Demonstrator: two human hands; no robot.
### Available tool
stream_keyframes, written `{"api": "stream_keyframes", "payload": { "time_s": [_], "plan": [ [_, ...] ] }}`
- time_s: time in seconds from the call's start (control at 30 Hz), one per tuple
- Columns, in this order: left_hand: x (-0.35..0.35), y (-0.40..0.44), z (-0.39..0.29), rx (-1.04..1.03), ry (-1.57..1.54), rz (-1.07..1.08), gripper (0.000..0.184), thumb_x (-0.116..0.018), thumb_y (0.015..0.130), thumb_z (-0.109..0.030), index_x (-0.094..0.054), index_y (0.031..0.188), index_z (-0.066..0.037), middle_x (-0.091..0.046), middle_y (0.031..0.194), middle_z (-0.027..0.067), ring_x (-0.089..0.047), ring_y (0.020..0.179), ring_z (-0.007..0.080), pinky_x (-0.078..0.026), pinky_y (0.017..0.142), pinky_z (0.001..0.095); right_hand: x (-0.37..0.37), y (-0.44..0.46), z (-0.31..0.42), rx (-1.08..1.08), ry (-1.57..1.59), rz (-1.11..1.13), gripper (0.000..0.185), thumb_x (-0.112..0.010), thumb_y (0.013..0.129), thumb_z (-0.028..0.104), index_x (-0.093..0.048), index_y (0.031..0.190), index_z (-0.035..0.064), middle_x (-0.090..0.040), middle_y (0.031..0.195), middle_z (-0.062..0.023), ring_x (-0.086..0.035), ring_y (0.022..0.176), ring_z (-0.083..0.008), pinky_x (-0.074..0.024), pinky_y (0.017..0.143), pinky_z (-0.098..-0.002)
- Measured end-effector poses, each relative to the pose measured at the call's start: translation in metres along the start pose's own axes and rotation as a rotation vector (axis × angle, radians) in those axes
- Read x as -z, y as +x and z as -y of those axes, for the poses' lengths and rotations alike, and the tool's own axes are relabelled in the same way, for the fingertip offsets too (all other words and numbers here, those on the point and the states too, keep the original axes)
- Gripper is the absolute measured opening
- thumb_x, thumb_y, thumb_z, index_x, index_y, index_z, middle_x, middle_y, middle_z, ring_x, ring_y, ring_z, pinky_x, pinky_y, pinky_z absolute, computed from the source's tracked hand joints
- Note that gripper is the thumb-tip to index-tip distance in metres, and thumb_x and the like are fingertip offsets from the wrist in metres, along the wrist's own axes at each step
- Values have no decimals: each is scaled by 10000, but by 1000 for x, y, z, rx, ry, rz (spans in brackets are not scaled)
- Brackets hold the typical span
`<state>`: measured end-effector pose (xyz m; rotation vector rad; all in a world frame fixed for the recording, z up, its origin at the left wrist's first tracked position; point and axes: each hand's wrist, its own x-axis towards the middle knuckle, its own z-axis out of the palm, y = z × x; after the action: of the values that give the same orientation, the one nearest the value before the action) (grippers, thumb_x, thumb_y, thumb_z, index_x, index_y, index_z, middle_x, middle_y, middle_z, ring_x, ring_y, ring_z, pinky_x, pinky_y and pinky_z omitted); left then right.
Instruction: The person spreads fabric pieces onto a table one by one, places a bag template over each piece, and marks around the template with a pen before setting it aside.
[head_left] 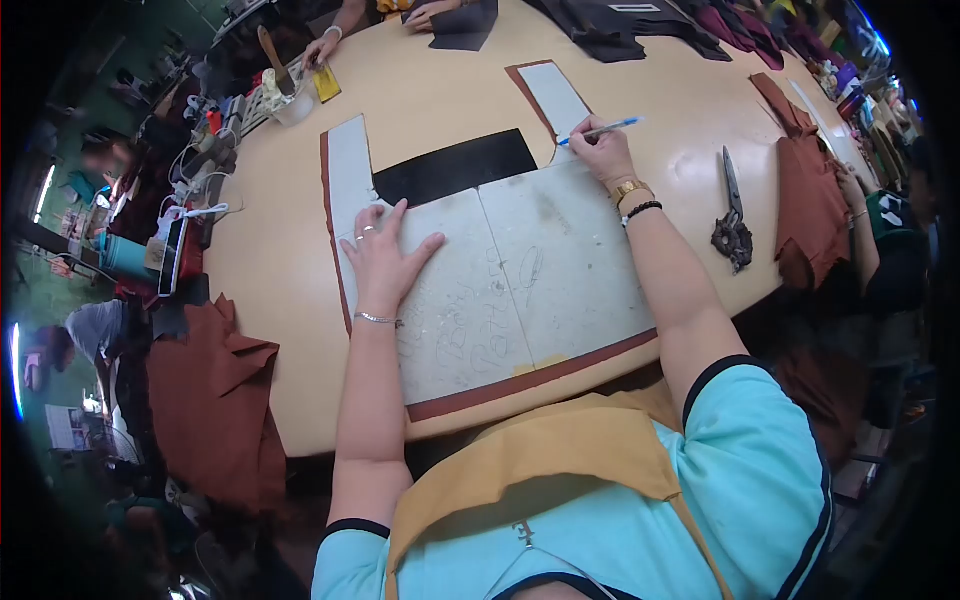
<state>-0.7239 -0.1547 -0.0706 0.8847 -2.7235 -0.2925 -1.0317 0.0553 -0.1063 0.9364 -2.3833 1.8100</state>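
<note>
A large grey-white pattern template (570, 260) with two upright arms and handwriting on it lies on reddish-brown leather (530, 385), whose edge shows around it. My left hand (382, 255) rests on the template's left part, fingers spread and holding nothing. In my right hand (603, 150) is a blue-and-white pen (622, 123), its tip at the inner corner below the template's right arm. A black curved piece (455, 167) sits between the two arms, along the template's upper edge. To the right of my right forearm lie scissors (733, 210) with dark-wrapped handles.
Brown leather hangs over the table edge at left (215, 400) and lies at right (810, 200). A white tub (290, 105) with a brush (270, 50) stands upper left. Dark pieces (620, 25) lie at the far side. Other people's hands (322, 47) are at the table.
</note>
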Motion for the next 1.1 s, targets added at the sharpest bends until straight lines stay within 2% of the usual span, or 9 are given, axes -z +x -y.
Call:
{"api": "stream_keyframes", "payload": {
  "time_s": [0.2, 0.4, 0.6, 0.7, 0.83, 0.87, 0.97, 1.07, 1.1],
  "plan": [
    [0, -3, 0, -9, 21, 29, 728, -626, 770, -655, -519, 1352, -231, -344, 1438, 122, -266, 1390, 290, -140, 1063, 705, 2, -2, 6, 31, -85, -2, 170, -659, 774, 222, -643, 769, 53, -637, 650, -18, -588, 615, -87, -466, 584, -251],
    [6, -14, -4, 5, 59, 82, 711, -587, 810, -646, -466, 1392, -255, -266, 1504, 143, -196, 1428, 317, -124, 1056, 719, 28, -11, 22, -255, 464, -54, 210, -558, 905, 187, -627, 998, 12, -676, 800, -42, -625, 749, -107, -495, 680, -252],
    [14, -47, -16, 41, 75, 127, 739, -565, 819, -653, -424, 1418, -244, -262, 1512, 166, -160, 1434, 353, -130, 1040, 740, 71, -76, 21, -50, 131, -23, 259, -529, 972, 216, -601, 1069, -13, -687, 900, -67, -657, 844, -162, -513, 760, -283],
    [18, -63, -24, 73, 72, 167, 740, -557, 842, -628, -386, 1442, -229, -224, 1528, 183, -150, 1438, 368, -124, 1048, 725, 91, -109, 42, 74, -247, 25, 260, -570, 956, 228, -606, 1070, -3, -684, 921, -77, -656, 844, -174, -515, 784, -291],
    [12, -76, -24, 45, 14, 198, 767, -561, 848, -613, -355, 1461, -201, -195, 1545, 186, -97, 1453, 367, -110, 1050, 725, 93, -124, 49, -27, -299, 24, 266, -621, 927, 237, -614, 1065, 10, -678, 922, -88, -649, 841, -156, -511, 770, -279],
    [9, -83, -28, -57, 39, 7, 584, -576, 890, -514, -527, 1314, -115, -464, 1378, 182, -383, 1318, 355, -286, 1031, 620, 93, -124, 46, -46, -257, 31, 277, -630, 922, 246, -615, 1064, 9, -676, 922, -89, -646, 845, -152, -508, 770, -278],
    [51, -80, -53, -92, -738, 360, 337, -568, 936, -362, -640, 1004, -40, -644, 999, 97, -583, 956, 282, -419, 916, 450, 94, -117, 38, -191, -45, 16, 327, -675, 890, 215, -595, 1136, 16, -659, 944, -56, -603, 800, -116, -487, 720, -245],
    [105, -99, -100, -360, -1039, 357, 299, -545, 955, -247, -583, 772, -14, -586, 729, 23, -540, 688, 221, -440, 793, 357, 103, -109, 59, -420, 245, 7, 438, -705, 869, 197, -548, 1227, -1, -636, 955, -13, -548, 752, -59, -438, 645, -191],
    [125, -105, -114, -514, -1156, 375, 304, -554, 949, -268, -579, 766, -27, -583, 738, 25, -554, 702, 226, -444, 804, 368, 107, -107, 59, -450, 342, 38, 444, -700, 873, 218, -549, 1225, -7, -633, 953, -14, -544, 762, -53, -434, 648, -187]
  ]
}}
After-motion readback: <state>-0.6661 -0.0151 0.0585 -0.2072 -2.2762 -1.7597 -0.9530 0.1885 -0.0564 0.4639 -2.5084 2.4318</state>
